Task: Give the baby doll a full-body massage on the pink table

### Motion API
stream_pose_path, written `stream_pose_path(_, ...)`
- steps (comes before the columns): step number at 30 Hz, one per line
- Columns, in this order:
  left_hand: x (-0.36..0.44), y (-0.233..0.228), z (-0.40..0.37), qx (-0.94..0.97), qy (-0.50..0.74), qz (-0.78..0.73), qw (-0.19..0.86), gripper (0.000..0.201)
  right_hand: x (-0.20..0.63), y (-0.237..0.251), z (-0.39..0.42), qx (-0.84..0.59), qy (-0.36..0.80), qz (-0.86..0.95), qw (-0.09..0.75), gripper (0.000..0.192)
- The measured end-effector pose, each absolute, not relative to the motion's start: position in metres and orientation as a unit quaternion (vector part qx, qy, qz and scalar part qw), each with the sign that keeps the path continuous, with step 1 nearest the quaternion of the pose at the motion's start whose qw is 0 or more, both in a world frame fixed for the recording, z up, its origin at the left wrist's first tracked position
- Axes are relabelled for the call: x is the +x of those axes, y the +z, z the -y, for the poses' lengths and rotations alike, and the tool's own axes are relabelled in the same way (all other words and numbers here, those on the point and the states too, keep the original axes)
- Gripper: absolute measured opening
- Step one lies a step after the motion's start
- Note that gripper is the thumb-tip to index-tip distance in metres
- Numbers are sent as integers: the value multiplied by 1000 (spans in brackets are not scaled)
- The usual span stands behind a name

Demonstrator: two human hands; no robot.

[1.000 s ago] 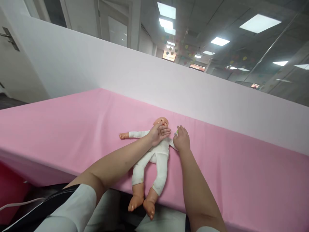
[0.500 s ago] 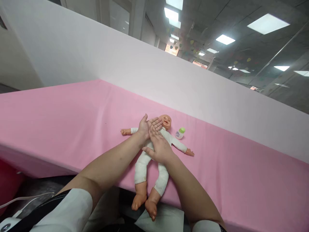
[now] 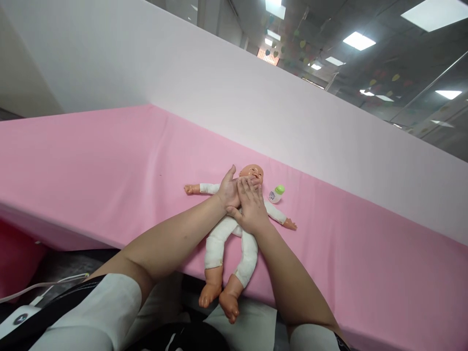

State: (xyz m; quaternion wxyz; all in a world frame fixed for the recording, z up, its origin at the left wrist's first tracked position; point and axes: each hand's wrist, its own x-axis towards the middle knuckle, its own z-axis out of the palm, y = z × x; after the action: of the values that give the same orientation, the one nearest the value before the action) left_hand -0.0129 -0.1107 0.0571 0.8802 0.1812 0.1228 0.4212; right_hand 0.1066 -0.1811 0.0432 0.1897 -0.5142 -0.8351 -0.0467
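Where the pink cloth-covered table (image 3: 109, 161) meets its near edge, a plastic baby doll in a white cloth suit (image 3: 234, 229) lies on its back, head pointing away from the person, bare feet hanging past the edge. Arms spread to either side, sleeves white, small hands bare.

Left hand (image 3: 228, 190): flat and open, thumb raised, resting on the doll's upper chest on the doll's near-shoulder side, just below the chin. Fingers extended, not curled around anything.

Right hand (image 3: 250, 207): also open and flat, palm down on the doll's chest, fingers (image 3: 248, 185) reaching up to the doll's chin and lower face. It overlaps the left hand; the two touch. Neither hand grips the doll; both press or lie against it.

Just beside the doll's head, on the right-hand side, between head and outstretched arm: a small white bottle with a green cap (image 3: 276, 194), lying tilted on the cloth. Apart from both hands, not touched.

Beyond the doll, a pale pink-white partition wall (image 3: 256, 107) runs along the far side of the table. Above the doll and past that wall, ceiling light panels (image 3: 359, 41).

Near the doll's feet, the person's white sleeves (image 3: 102, 312) and a dark strap show at the lower edge.
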Motion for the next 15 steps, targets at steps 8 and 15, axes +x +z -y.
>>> stream_pose_path(8,-37,60,92,186,499,-162,831,84,95,47,192,-460,-13,869,182,81)
stream_pose_path(15,-25,66,110,206,463,-123,853,81,94,52,200,-426,-10,881,205,90)
